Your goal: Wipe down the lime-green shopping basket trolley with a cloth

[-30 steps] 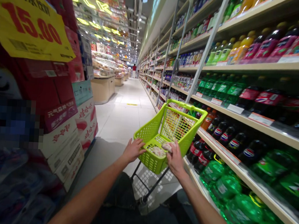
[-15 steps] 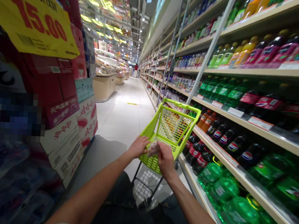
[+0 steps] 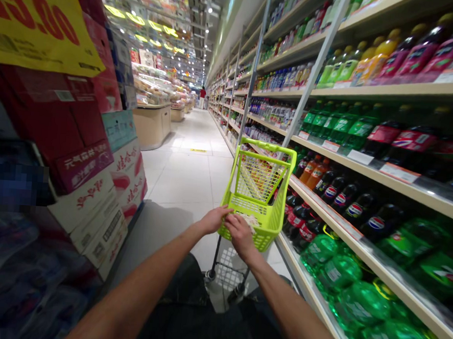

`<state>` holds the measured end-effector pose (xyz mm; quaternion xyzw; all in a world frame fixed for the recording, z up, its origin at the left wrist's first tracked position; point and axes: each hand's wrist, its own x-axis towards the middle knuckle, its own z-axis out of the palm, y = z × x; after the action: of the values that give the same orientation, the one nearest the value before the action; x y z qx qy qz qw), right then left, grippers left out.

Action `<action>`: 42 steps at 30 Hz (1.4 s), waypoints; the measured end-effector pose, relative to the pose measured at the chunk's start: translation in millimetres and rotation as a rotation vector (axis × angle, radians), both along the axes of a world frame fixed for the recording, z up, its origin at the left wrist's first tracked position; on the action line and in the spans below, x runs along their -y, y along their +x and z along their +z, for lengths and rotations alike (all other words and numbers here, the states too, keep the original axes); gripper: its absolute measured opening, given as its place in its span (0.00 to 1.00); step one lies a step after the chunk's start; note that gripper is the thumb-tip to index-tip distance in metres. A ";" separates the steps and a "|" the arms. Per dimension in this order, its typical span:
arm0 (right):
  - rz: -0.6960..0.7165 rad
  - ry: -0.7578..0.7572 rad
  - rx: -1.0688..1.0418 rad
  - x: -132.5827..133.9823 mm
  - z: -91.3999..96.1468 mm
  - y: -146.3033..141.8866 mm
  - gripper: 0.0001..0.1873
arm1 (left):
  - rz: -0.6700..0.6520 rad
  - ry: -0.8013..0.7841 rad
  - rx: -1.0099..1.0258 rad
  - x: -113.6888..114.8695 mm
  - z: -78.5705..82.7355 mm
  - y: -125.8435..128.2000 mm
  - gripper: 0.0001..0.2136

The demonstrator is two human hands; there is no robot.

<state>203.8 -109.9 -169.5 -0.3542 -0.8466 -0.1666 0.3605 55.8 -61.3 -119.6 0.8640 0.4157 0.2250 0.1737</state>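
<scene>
The fingertips of my left hand (image 3: 214, 220) and my right hand (image 3: 239, 232) meet above the near left edge of a lime-green shopping cart (image 3: 291, 181). Both hands are closed, with fingers pinched together; whatever lies between the fingertips is too small to make out. A pale, crumpled item (image 3: 251, 221), perhaps thin wrapping, shows just beyond my right hand's knuckles, over the cart's basket. It seems to be in that hand, though the fingers hide where it is gripped.
Shelves of drinks line the right side, with large green bottles (image 3: 362, 305) at the bottom. Stacked cartons (image 3: 90, 197) stand at left under a yellow price sign (image 3: 39, 25). The tiled aisle (image 3: 183, 174) runs forward past display counters (image 3: 150, 126) to a distant person (image 3: 202, 94).
My two hands have come together, the right moving left to the left one's fingertips. The crumpled item, earlier between the hands, now shows beyond my right hand. The cart appears slightly farther left.
</scene>
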 end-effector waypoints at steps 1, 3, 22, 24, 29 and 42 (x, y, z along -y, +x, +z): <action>0.018 -0.008 0.023 -0.4 0.7 3.5 0.12 | 0.005 -0.012 0.003 0.6 1.5 1.2 0.23; 0.042 -0.060 0.089 5.0 -5.6 11.5 0.11 | 0.018 -0.024 0.002 2.6 4.4 2.6 0.24; -0.199 -0.041 -0.368 27.7 2.7 88.3 0.13 | 0.075 0.010 0.008 12.8 5.4 11.4 0.20; -0.240 -0.041 -0.478 22.9 5.3 84.4 0.13 | 0.072 0.005 0.001 10.6 5.7 11.5 0.19; -0.228 -0.288 -0.701 27.3 -19.4 75.4 0.11 | 0.089 -0.026 0.067 16.9 3.2 13.8 0.21; -0.153 -0.425 -0.945 25.3 44.6 29.5 0.14 | 0.240 -0.775 1.113 69.1 17.9 61.4 0.04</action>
<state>233.3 -135.2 -124.9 -0.5169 -0.5784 0.1609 0.6102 117.2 -130.4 -101.7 0.4433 0.4079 0.4879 0.6317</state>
